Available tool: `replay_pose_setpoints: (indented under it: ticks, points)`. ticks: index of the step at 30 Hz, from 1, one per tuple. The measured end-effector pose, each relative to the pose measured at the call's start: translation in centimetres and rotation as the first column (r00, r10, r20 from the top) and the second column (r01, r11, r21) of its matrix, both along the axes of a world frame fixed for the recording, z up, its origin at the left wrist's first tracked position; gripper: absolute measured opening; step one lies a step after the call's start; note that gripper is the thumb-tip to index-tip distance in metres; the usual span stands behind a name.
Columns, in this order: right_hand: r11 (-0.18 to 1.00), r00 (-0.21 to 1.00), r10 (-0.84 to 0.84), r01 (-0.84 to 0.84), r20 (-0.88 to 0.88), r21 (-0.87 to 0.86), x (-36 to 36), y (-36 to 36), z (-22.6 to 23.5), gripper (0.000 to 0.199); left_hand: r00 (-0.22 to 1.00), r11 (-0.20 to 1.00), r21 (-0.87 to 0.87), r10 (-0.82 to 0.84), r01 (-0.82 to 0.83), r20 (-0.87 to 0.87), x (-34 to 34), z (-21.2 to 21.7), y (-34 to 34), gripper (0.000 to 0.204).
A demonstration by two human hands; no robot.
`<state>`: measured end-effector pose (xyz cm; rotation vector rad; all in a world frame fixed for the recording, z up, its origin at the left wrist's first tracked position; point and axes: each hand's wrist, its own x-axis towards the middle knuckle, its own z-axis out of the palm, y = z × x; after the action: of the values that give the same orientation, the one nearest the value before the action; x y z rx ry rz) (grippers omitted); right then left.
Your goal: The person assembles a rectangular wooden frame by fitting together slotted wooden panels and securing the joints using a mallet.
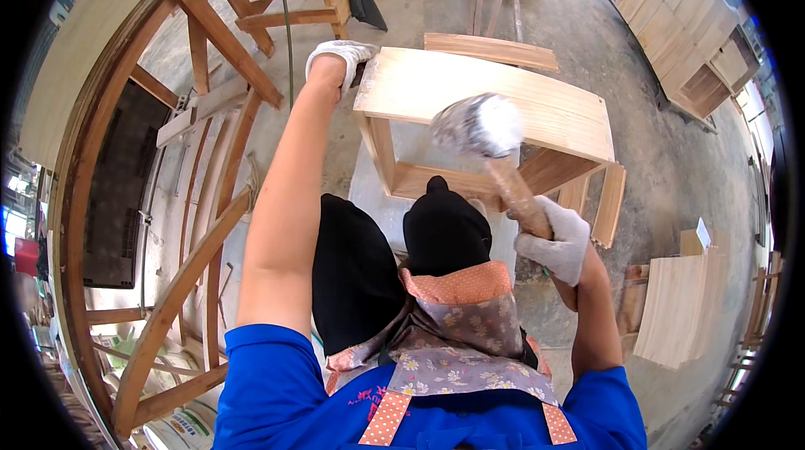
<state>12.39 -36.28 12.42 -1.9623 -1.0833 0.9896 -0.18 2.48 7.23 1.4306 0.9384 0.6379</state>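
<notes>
At the far left stands a brown wooden frame (180, 316) of slanted beams; its outer part is bent by the lens and cut off at the dark rim. A dark panel (126, 190) is behind its beams, and what this panel is, I cannot make out. A thin green cord (286, 31) hangs to the right of the frame, with its upper end out of view.

Next comes the left hand (342, 57), in a white glove, at the upper left corner of a pale wooden box (495, 85). The fingers point toward this corner, but their tips are hard to see, so I cannot tell if they grip the box or only press on it. The box is on the floor in front of the person's black-clothed knees (449, 236), which hide some of its lower edge.

Over the middle of the box is a hammer (505, 177); its silvery head is blurred and covers part of the top board and the opening. Whether it touches the wood cannot be told. The right hand (560, 240), also gloved, is closed firmly around its handle, the lower end hidden in the palm.

Further right are short planks (610, 207), partly behind the box, and a stack of pale boards (681, 307).
</notes>
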Motion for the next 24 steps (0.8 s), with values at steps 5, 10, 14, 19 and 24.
replay_pose_setpoints:
  ticks: [5, 10, 14, 19, 24]
  points:
    - [0.961, 0.995, 0.065, -0.083, -0.075, -0.263, 0.5, 0.9, -3.2, 0.041, 0.986, 0.963, -0.263, 0.093, -0.055, 0.136, -1.7, 0.0, -2.1, 0.061]
    - [0.91, 0.991, 0.053, -0.099, -0.124, -0.403, 2.6, 5.4, -10.8, 0.039, 1.0, 0.996, 0.086, 0.021, -0.02, -0.015, -2.1, -1.3, -10.1, 0.078]
    - [0.939, 0.985, 0.084, -0.027, 0.153, -0.342, 2.7, 13.0, -16.9, 0.026, 0.999, 0.997, 0.064, 0.043, -0.045, 0.029, -1.9, -1.0, -10.9, 0.063]
    - [0.981, 0.97, -0.094, 0.052, -0.225, -0.187, -0.5, 17.3, -11.9, 0.025, 0.996, 0.998, 0.039, 0.04, -0.043, 0.084, -3.0, -0.7, -11.0, 0.055]
    - [0.99, 0.977, -0.117, 0.099, -0.18, -0.105, 0.7, 15.3, -13.7, 0.038, 0.996, 0.996, 0.011, 0.085, -0.085, 0.042, -2.5, -1.0, -11.4, 0.057]
